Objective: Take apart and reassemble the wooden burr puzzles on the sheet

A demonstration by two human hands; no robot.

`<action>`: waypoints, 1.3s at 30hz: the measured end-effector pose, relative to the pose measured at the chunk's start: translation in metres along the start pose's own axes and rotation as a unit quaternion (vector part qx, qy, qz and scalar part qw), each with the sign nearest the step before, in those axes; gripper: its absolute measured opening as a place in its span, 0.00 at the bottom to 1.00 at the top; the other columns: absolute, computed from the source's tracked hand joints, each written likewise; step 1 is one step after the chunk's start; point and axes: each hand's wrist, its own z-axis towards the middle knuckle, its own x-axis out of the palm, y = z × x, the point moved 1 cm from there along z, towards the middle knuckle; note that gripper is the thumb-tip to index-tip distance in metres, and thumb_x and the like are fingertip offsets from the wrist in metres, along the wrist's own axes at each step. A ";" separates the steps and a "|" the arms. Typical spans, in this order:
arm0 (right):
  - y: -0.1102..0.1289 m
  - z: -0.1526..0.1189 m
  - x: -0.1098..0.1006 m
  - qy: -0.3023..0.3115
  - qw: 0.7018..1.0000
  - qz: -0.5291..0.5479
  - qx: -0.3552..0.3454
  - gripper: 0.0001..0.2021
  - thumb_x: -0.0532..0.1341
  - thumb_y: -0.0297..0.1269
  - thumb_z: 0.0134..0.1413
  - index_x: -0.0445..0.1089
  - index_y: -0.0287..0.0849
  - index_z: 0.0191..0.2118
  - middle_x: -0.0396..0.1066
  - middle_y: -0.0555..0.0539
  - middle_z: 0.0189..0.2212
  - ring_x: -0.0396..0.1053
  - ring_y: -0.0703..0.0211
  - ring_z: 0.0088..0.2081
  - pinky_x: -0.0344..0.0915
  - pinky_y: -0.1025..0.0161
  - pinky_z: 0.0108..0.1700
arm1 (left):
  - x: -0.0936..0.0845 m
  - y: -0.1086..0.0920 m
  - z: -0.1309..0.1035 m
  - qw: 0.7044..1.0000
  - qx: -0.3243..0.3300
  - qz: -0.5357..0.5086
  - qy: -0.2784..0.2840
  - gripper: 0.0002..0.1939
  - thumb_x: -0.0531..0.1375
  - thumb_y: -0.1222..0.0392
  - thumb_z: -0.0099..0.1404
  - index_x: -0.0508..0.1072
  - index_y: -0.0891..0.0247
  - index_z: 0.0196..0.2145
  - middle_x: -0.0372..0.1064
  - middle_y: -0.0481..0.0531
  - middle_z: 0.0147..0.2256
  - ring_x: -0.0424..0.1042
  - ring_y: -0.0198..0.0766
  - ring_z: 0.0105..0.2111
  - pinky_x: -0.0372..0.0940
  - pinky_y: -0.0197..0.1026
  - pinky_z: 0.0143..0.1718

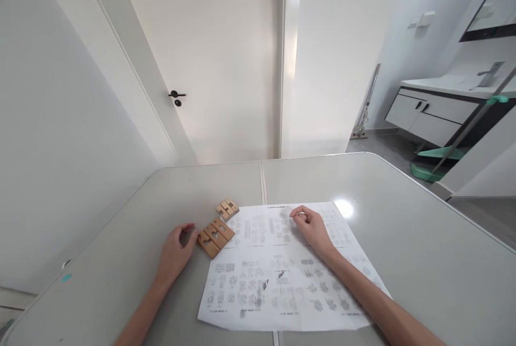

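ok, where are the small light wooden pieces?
In the head view, the small light wooden pieces lie left of centre on the table, by the printed sheet's far left corner, just beyond the darker pieces beside the left hand.

A door (217,56) with 1 black handle (174,94) stands left of a sink cabinet (437,124) and green dustpan (425,173).

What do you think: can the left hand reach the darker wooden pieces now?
Probably yes: the left hand is close beside the darker wooden pieces, perhaps touching, with nothing visible in the way.
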 end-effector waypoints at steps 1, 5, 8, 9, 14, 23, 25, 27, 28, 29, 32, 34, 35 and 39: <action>0.000 0.000 0.000 0.003 1.000 0.000 0.002 0.08 0.59 0.41 0.49 0.72 0.43 0.31 0.43 0.60 0.17 0.41 0.64 0.21 0.44 0.65 0.25 | 0.000 0.000 0.000 1.000 -0.004 -0.003 0.002 0.22 0.57 0.42 0.64 0.75 0.60 0.45 0.80 0.61 0.46 0.79 0.53 0.48 0.73 0.56 0.53; -0.001 -0.001 0.000 0.011 1.000 -0.003 0.005 0.08 0.59 0.41 0.49 0.71 0.43 0.31 0.43 0.60 0.16 0.41 0.65 0.21 0.43 0.65 0.25 | -0.002 0.000 0.001 1.000 -0.009 -0.015 0.010 0.22 0.55 0.41 0.66 0.75 0.60 0.45 0.80 0.60 0.46 0.79 0.51 0.46 0.74 0.55 0.52; -0.002 0.000 0.001 0.011 1.000 -0.006 0.004 0.09 0.58 0.42 0.49 0.71 0.43 0.31 0.42 0.60 0.16 0.41 0.65 0.21 0.43 0.65 0.25 | 0.000 -0.003 0.001 1.000 0.008 -0.018 0.018 0.22 0.55 0.41 0.67 0.74 0.60 0.46 0.79 0.60 0.46 0.79 0.51 0.46 0.73 0.55 0.52; -0.002 0.001 0.001 0.010 1.000 -0.007 0.003 0.09 0.58 0.42 0.49 0.71 0.43 0.31 0.43 0.60 0.16 0.41 0.65 0.21 0.43 0.65 0.25 | 0.002 -0.005 0.000 0.999 0.018 -0.019 0.022 0.22 0.56 0.41 0.67 0.74 0.60 0.46 0.79 0.60 0.47 0.78 0.51 0.47 0.73 0.55 0.53; 0.000 0.001 0.002 0.007 1.000 -0.011 0.006 0.09 0.58 0.43 0.49 0.71 0.43 0.30 0.42 0.60 0.17 0.42 0.64 0.21 0.44 0.65 0.26 | 0.015 -0.026 -0.004 0.996 0.071 -0.015 0.047 0.25 0.60 0.39 0.65 0.72 0.59 0.51 0.75 0.60 0.53 0.73 0.55 0.55 0.68 0.56 0.57; 0.003 -0.002 0.002 0.006 1.000 -0.018 0.008 0.09 0.59 0.43 0.49 0.72 0.44 0.30 0.43 0.60 0.17 0.42 0.63 0.21 0.45 0.64 0.25 | 0.037 -0.071 0.018 0.989 0.096 0.058 0.094 0.37 0.61 0.34 0.63 0.64 0.60 0.60 0.69 0.65 0.58 0.70 0.59 0.59 0.67 0.56 0.56; 0.002 -0.001 0.002 0.006 1.000 -0.019 0.007 0.09 0.59 0.43 0.49 0.72 0.44 0.30 0.43 0.60 0.17 0.42 0.63 0.21 0.46 0.64 0.25 | 0.043 -0.075 0.025 0.989 0.097 0.065 0.089 0.39 0.63 0.33 0.61 0.64 0.60 0.61 0.68 0.66 0.60 0.68 0.61 0.60 0.65 0.58 0.58; 0.001 -0.001 0.002 0.006 1.000 -0.019 0.006 0.09 0.59 0.43 0.49 0.72 0.44 0.30 0.43 0.59 0.17 0.43 0.63 0.21 0.46 0.64 0.26 | 0.048 -0.077 0.032 0.989 0.100 0.073 0.085 0.40 0.63 0.33 0.60 0.64 0.61 0.61 0.66 0.67 0.61 0.67 0.62 0.60 0.63 0.59 0.59; 0.000 0.000 0.002 0.006 1.000 -0.018 0.005 0.09 0.59 0.42 0.49 0.72 0.44 0.30 0.43 0.59 0.17 0.43 0.63 0.21 0.47 0.64 0.26 | 0.050 -0.077 0.035 0.988 0.102 0.077 0.086 0.40 0.64 0.33 0.59 0.64 0.61 0.61 0.65 0.67 0.61 0.67 0.63 0.60 0.62 0.59 0.59; 0.000 0.000 0.002 0.006 1.000 -0.017 0.004 0.08 0.59 0.42 0.49 0.72 0.44 0.30 0.44 0.59 0.18 0.44 0.63 0.21 0.48 0.64 0.26 | 0.052 -0.078 0.038 0.987 0.105 0.080 0.089 0.40 0.64 0.33 0.59 0.64 0.61 0.60 0.65 0.67 0.61 0.67 0.63 0.60 0.62 0.59 0.59; 0.000 0.000 0.001 0.009 1.000 -0.015 0.002 0.08 0.59 0.42 0.50 0.72 0.44 0.30 0.44 0.59 0.18 0.44 0.63 0.21 0.49 0.64 0.26 | 0.058 -0.079 0.048 0.984 0.113 0.084 0.111 0.39 0.64 0.33 0.58 0.67 0.61 0.58 0.66 0.66 0.59 0.72 0.62 0.54 0.66 0.57 0.55; 0.000 0.000 0.001 0.011 1.000 -0.014 0.002 0.08 0.59 0.42 0.50 0.73 0.44 0.30 0.45 0.59 0.18 0.45 0.63 0.21 0.49 0.64 0.25 | 0.060 -0.078 0.055 0.981 0.119 0.081 0.129 0.38 0.64 0.32 0.58 0.69 0.60 0.57 0.67 0.64 0.57 0.74 0.59 0.51 0.68 0.54 0.50; 0.000 0.000 0.001 0.011 1.000 -0.013 0.001 0.08 0.59 0.41 0.50 0.73 0.44 0.30 0.45 0.59 0.18 0.45 0.63 0.21 0.49 0.64 0.25 | 0.061 -0.078 0.058 0.980 0.122 0.079 0.138 0.37 0.64 0.33 0.58 0.70 0.59 0.57 0.68 0.63 0.56 0.75 0.57 0.50 0.69 0.52 0.48; 0.000 0.001 0.001 0.011 1.000 -0.015 0.002 0.09 0.59 0.42 0.50 0.72 0.44 0.30 0.44 0.59 0.17 0.45 0.63 0.21 0.49 0.64 0.26 | 0.063 -0.077 0.067 0.975 0.131 0.077 0.163 0.36 0.65 0.34 0.56 0.72 0.57 0.55 0.69 0.59 0.54 0.76 0.54 0.48 0.70 0.48 0.45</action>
